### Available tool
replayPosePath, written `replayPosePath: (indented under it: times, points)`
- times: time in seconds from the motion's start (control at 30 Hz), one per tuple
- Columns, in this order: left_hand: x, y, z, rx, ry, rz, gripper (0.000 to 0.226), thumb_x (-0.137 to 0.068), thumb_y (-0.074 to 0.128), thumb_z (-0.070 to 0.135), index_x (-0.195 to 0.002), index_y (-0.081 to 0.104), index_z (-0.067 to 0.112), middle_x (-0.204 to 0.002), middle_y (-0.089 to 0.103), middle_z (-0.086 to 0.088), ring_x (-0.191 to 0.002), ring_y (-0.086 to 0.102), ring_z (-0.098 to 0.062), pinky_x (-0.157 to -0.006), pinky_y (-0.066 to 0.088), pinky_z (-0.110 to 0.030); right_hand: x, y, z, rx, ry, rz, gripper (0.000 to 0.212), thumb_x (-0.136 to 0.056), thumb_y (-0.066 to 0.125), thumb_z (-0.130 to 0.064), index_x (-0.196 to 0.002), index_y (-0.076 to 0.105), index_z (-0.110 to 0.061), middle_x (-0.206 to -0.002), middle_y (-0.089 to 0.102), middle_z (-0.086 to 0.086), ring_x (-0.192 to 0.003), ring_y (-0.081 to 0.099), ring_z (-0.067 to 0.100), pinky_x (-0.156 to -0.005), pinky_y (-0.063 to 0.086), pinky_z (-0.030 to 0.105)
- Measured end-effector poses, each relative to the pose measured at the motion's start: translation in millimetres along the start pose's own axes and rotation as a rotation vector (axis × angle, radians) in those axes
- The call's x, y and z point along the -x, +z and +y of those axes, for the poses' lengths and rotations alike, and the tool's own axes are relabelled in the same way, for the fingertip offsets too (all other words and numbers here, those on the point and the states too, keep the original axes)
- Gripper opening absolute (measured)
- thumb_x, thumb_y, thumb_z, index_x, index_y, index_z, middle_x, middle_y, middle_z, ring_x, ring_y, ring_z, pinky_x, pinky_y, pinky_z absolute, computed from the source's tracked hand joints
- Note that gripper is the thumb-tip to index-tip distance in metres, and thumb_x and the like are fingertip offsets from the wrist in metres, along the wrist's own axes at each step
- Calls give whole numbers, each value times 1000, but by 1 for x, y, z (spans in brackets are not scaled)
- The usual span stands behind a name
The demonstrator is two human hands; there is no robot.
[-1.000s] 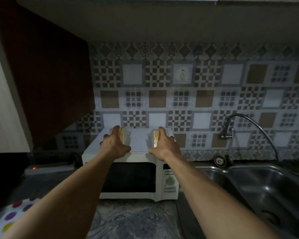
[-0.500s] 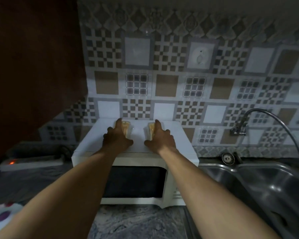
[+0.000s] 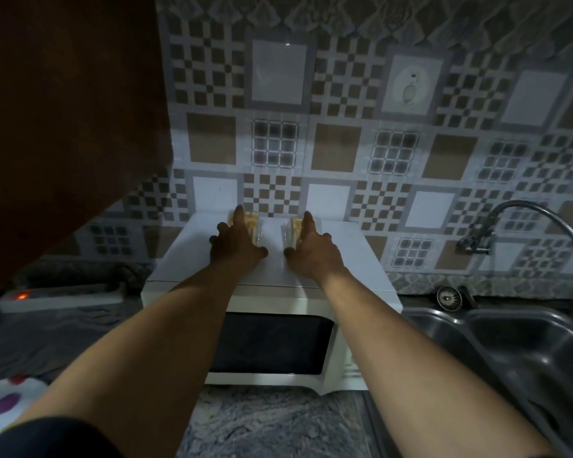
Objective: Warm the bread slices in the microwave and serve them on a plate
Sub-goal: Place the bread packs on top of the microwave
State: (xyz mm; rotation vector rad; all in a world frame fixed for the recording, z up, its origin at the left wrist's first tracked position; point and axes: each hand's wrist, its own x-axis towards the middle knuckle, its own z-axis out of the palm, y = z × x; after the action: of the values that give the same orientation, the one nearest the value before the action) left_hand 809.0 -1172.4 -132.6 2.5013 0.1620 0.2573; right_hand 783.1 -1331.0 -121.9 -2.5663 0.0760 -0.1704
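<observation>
Head view: two stands of bread held on top of the microwave point(image 3: 361, 269), door not yet opened.

From where I stand, the left hand point(image 3: 235, 249) closes its grip on the left bread stack point(image 3: 254, 226) and the right hand point(image 3: 313, 251) on the right bread stack point(image 3: 291, 228). Each stack is on edge in what looks like clear wrap, just inside its hand, its long side running away toward the tiled wall point(image 3: 338, 150). The shut door point(image 3: 268, 345) lies below and nearer the person, about equally near both hands. Against half a second ago the hands keep the same places; only the view has drawn closer.
</observation>
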Motion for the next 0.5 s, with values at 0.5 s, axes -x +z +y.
replayPosePath:
  times: [0.5]
  points:
    - [24, -40, 5, -270, 96, 140, 75, -91, 18, 66, -155, 14, 26, -154, 28, -20, -134, 34, -44, -108, 34, -56, 18, -43, -12, 129, -40, 30, 87, -96, 50, -52, -158, -5, -25, -156, 25, 24, -146, 17, 43, -117, 23, 55]
